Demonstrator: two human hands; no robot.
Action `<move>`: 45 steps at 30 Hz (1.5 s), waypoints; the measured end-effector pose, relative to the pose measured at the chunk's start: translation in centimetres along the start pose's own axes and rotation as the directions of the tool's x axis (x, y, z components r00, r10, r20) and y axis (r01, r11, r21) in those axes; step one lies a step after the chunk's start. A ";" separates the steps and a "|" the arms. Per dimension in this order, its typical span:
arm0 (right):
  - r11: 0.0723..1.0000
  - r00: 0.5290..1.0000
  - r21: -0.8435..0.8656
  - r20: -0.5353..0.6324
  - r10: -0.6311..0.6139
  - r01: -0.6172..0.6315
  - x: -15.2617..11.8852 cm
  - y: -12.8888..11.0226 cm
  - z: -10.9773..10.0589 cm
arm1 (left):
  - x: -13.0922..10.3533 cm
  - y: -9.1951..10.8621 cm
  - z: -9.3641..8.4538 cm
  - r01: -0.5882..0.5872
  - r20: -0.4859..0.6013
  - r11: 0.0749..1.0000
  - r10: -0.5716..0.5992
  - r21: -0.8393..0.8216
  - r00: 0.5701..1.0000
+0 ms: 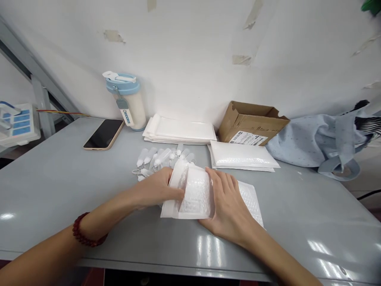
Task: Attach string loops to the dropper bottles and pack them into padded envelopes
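A white bubble mailer [197, 190] is held between both hands above the grey table, its open mouth turned to the left. My left hand [160, 186] grips the mouth end, with the thumb pressed at the opening. Round the right part of the mailer, my right hand [228, 204] is wrapped with fingers on top and thumb underneath. The far end of the mailer sticks out past the right hand. Just behind the left hand lies a pile of several small translucent white tube-like pieces [162, 157] with thin loops, partly covered by the mailer. What the mailer contains is hidden.
Along the wall stand a stack of flat white mailers [181, 131], a cardboard box [253, 123] and a cream tumbler [131, 105] with a blue lid. More bubble mailers [244, 155] lie before the box. A phone [104, 134] is at left, a light blue cloth bag [309, 139] at right.
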State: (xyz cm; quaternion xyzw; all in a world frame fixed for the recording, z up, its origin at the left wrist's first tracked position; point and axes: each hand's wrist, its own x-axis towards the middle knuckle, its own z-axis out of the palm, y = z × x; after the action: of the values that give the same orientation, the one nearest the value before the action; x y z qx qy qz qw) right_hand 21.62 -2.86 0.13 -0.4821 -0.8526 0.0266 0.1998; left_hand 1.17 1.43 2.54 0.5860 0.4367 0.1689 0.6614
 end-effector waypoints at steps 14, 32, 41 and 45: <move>0.986 0.987 0.048 0.041 0.156 -0.158 0.6 2.2 -0.6 | -0.3 0.1 -3.5 0.127 -0.608 0.746 0.417 0.653 0.676; 0.971 0.969 0.058 0.108 0.223 -0.230 0.9 2.8 -0.9 | -0.5 0.5 -4.5 0.069 -0.548 0.803 0.338 0.592 0.765; 0.983 0.977 0.052 0.131 0.170 -0.178 0.7 2.5 -0.2 | -0.2 -0.8 -2.3 -0.426 -0.036 0.527 0.658 0.736 0.752; 0.984 0.979 0.062 0.127 0.161 -0.170 0.5 2.4 -0.1 | 0.4 -1.4 -1.1 -0.466 -0.041 0.549 0.676 0.694 0.736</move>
State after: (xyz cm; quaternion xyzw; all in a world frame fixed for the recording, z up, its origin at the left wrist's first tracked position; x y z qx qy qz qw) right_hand 23.33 -1.16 -0.17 -0.5412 -0.8186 0.1033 0.1622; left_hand 0.15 2.12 1.19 0.8519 0.3449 0.3050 0.2498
